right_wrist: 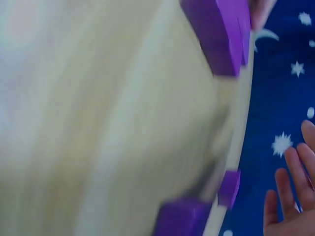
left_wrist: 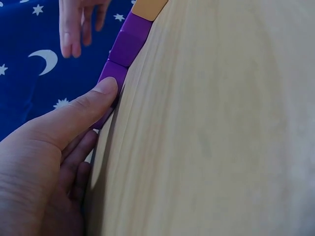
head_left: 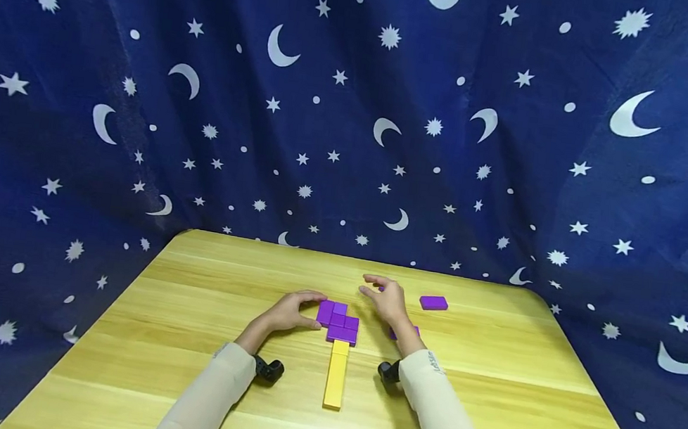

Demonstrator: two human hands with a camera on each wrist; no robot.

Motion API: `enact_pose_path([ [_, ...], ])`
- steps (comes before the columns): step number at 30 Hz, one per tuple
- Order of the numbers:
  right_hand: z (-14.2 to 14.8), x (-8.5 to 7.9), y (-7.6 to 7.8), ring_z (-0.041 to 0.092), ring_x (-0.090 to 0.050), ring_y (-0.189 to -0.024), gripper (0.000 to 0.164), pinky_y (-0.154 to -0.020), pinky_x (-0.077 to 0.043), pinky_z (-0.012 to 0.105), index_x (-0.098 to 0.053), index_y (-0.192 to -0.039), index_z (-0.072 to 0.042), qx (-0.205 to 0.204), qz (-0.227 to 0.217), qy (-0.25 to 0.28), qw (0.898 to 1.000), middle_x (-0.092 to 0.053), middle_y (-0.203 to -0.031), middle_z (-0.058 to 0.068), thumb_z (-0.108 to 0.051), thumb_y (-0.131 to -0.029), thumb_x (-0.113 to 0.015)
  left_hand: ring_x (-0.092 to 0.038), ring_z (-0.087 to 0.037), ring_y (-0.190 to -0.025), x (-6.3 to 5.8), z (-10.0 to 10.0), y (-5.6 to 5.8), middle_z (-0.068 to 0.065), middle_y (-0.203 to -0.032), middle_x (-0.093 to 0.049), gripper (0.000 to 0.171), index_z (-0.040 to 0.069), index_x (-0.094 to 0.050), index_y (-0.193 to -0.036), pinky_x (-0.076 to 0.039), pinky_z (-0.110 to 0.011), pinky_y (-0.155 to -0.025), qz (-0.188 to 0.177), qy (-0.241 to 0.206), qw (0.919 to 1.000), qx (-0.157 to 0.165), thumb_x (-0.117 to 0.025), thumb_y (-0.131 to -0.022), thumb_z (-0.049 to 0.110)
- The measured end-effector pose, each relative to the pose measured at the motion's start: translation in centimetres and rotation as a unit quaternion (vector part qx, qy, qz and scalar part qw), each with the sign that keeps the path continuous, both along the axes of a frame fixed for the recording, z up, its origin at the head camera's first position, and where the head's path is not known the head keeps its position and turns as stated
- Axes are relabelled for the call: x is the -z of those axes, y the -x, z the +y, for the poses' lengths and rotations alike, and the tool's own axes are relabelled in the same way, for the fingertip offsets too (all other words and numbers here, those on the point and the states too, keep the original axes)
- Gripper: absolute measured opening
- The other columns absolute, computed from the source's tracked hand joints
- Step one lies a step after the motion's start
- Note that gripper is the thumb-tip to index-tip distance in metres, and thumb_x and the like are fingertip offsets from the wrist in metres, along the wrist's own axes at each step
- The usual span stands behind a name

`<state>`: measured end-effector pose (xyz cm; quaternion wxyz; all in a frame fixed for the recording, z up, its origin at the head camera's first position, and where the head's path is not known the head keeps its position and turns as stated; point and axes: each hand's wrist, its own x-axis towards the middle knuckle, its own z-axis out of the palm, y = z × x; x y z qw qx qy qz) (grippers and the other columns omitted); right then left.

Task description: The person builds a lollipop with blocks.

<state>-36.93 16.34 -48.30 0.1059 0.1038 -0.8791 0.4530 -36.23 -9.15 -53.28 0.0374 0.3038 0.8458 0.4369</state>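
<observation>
A flat group of purple blocks (head_left: pixel 337 320) lies at the middle of the table. My left hand (head_left: pixel 288 311) holds the leftmost block of it, the index finger at the far edge and the thumb at the near one. In the left wrist view the thumb presses a purple block (left_wrist: pixel 112 73). Below the group, yellow blocks (head_left: pixel 335 376) run in a straight line toward me. My right hand (head_left: pixel 389 300) is raised to the right of the group, fingers spread and holding nothing. Partly hidden behind its fingers is a bit of purple (head_left: pixel 381 289).
A loose purple block (head_left: pixel 434 302) lies to the right of my right hand. Another purple block (head_left: pixel 394 334) is partly covered by the right wrist. The wooden table (head_left: pixel 491 373) ends at a dark blue curtain (head_left: pixel 355 117) with moons and stars.
</observation>
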Motion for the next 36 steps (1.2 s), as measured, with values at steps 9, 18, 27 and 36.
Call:
enact_pose_path([
  [9, 3.0, -0.8, 1.4, 0.032, -0.052, -0.107, 0.039, -0.091, -0.043, 0.043, -0.064, -0.115, -0.001, 0.083, 0.009, -0.012, 0.996, -0.064, -0.111, 0.015, -0.021, -0.082, -0.07, -0.043, -0.024, -0.124, 0.1, -0.1, 0.0, -0.005, -0.132, -0.051, 0.065, 0.013, -0.054, -0.13, -0.034, -0.038, -0.104, 0.003, 0.01, 0.9999, -0.002, -0.077, -0.074, 0.035],
  [18, 4.3, 0.5, 1.8, 0.037, -0.052, -0.111, 0.043, -0.09, -0.046, 0.044, -0.06, -0.119, 0.003, 0.072, -0.044, -0.004, 0.996, -0.059, -0.118, 0.019, -0.016, -0.082, -0.071, -0.042, -0.021, -0.125, 0.2, 0.0, 0.1, -0.003, -0.133, -0.05, 0.065, 0.013, -0.053, -0.131, -0.033, -0.036, -0.105, 0.002, 0.014, 0.9999, -0.001, -0.077, -0.075, 0.035],
  [27, 4.8, 0.2, 1.6, 0.037, -0.055, -0.106, 0.042, -0.091, -0.045, 0.044, -0.06, -0.117, 0.006, 0.051, -0.066, -0.07, 0.994, -0.06, -0.114, 0.022, -0.015, -0.082, -0.07, -0.042, -0.021, -0.125, 0.1, -0.2, 0.1, -0.003, -0.133, -0.05, 0.065, 0.015, -0.054, -0.13, -0.033, -0.036, -0.104, 0.001, 0.016, 0.9999, -0.003, -0.077, -0.074, 0.038],
  [36, 4.6, 0.5, 1.8, 0.033, -0.06, -0.096, 0.035, -0.082, -0.049, 0.042, -0.065, -0.111, 0.002, 0.037, -0.051, -0.087, 0.994, -0.066, -0.102, 0.018, -0.014, -0.081, -0.071, -0.043, -0.021, -0.124, 0.2, -0.1, 0.1, -0.002, -0.132, -0.051, 0.064, 0.016, -0.054, -0.13, -0.034, -0.036, -0.104, 0.003, 0.017, 0.9998, -0.008, -0.077, -0.073, 0.038],
])
